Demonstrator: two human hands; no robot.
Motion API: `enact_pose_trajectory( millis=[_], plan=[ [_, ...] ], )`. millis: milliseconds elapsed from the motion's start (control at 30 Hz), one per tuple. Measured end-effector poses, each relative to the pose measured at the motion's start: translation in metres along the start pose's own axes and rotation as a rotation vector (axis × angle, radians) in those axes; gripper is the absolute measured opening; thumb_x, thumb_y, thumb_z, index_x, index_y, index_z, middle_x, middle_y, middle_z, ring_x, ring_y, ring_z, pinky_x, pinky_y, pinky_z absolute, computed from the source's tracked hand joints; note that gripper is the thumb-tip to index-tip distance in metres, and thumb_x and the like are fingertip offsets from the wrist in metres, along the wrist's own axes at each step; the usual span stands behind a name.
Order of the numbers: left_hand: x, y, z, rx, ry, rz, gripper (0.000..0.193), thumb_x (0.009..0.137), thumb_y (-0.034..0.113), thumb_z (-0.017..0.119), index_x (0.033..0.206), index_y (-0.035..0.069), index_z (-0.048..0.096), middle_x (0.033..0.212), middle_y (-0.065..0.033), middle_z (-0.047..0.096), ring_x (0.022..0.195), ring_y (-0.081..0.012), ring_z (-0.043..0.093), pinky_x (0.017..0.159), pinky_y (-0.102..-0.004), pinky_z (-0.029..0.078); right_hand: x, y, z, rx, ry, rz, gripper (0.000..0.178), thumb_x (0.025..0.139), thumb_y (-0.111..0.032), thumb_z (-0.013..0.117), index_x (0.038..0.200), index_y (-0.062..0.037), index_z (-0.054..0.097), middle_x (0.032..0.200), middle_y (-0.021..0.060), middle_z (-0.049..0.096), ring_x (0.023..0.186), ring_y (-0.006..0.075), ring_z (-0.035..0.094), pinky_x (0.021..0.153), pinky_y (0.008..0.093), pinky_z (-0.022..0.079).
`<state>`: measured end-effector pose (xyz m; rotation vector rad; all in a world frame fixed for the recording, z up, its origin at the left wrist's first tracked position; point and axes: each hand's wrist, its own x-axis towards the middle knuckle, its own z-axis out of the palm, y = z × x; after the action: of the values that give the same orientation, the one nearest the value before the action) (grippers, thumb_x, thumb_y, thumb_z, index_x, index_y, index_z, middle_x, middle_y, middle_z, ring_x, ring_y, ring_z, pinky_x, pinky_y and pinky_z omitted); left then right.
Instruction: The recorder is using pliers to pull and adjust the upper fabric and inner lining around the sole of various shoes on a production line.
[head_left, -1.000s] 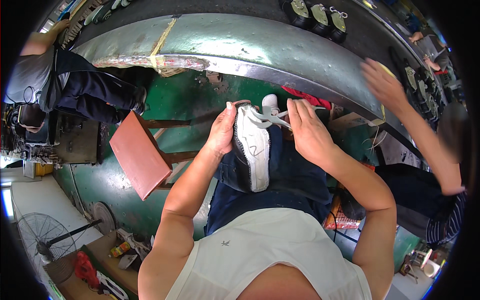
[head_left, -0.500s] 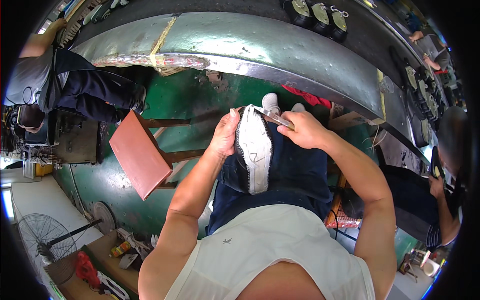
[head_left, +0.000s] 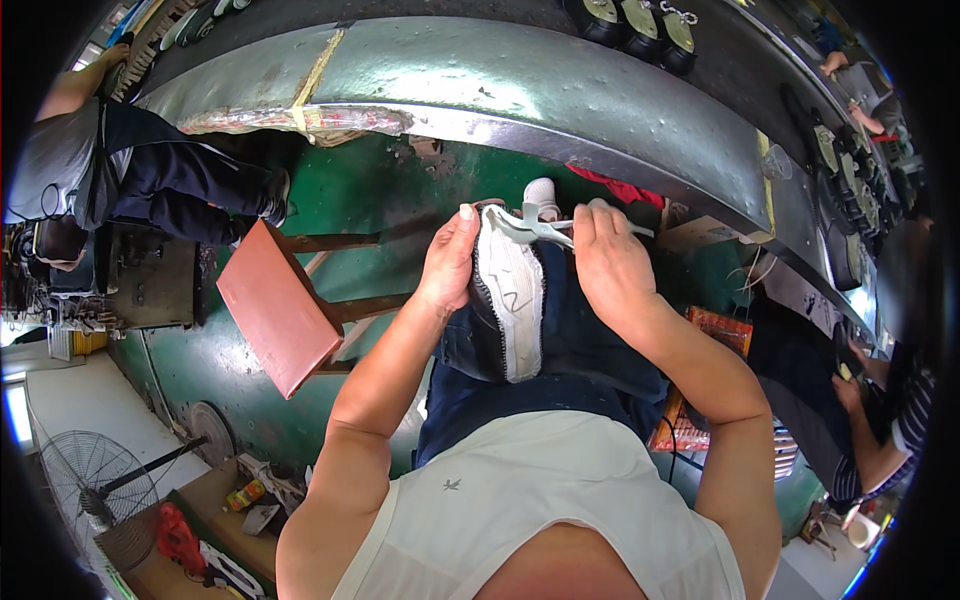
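A black shoe upper (head_left: 483,342) rests on my lap with its sole side up. Its bottom shows a long white insole (head_left: 510,300) with a dark pen mark, edged by a toothed black rim. My left hand (head_left: 452,260) is closed on the side near the far end, thumb pointing up. In my right hand (head_left: 612,258) are silver metal pliers (head_left: 541,229), their jaws at the far right edge of the white insole. The fingers lie over the handles, one of which sticks out to the right. Whether the jaws pinch material is too small to tell.
A long metal-edged bench (head_left: 430,65) crosses ahead, with several dark shoes (head_left: 640,30) on it. To my left stand a reddish-brown stool (head_left: 280,308) and a fan (head_left: 90,490). Co-workers sit at the left (head_left: 170,185) and right (head_left: 830,400).
My right hand has turned and flattened, back upward, and the pliers' handles have spread apart across the far end. The shoe upper and my left hand have barely shifted. The co-worker at right moved.
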<state>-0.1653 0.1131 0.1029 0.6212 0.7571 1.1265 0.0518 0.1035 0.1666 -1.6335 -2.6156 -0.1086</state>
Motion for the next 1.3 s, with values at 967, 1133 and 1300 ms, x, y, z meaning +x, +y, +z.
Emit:
enact_pose_trajectory(
  millis=[967,1133,1300],
  plan=[
    [-0.009,-0.017,-0.007,0.086,0.14,0.188,0.046,0.101,0.037,0.063,0.13,0.002,0.056,0.12,-0.0079,0.067,0.109,-0.0148,0.062,0.098,-0.0307,0.049,-0.009,-0.017,0.016,0.072,-0.008,0.089,0.031,0.092,-0.01,0.057,0.117,0.008,0.057,0.106,0.0216,0.068,0.096,0.0373,0.067,0.086,0.044,0.054],
    [-0.017,-0.011,-0.012,0.014,0.033,0.173,0.047,0.098,0.035,0.067,0.131,0.003,0.057,0.119,-0.0069,0.067,0.108,-0.0147,0.062,0.098,-0.0319,0.05,0.002,0.017,0.037,0.685,-0.239,-0.033,0.021,0.093,-0.021,0.067,0.096,-0.0011,0.061,0.074,0.012,0.065,0.069,0.0268,0.066,0.068,0.0393,0.051],
    [-0.014,-0.012,-0.018,0.011,-0.017,0.171,0.046,0.098,0.033,0.067,0.131,0.003,0.058,0.116,-0.006,0.067,0.105,-0.0138,0.063,0.096,-0.031,0.05,0.007,0.027,0.037,1.084,-0.51,0.083,0.02,0.096,-0.019,0.064,0.105,-0.001,0.062,0.08,0.0102,0.066,0.077,0.0219,0.066,0.073,0.0382,0.051]
  ],
)
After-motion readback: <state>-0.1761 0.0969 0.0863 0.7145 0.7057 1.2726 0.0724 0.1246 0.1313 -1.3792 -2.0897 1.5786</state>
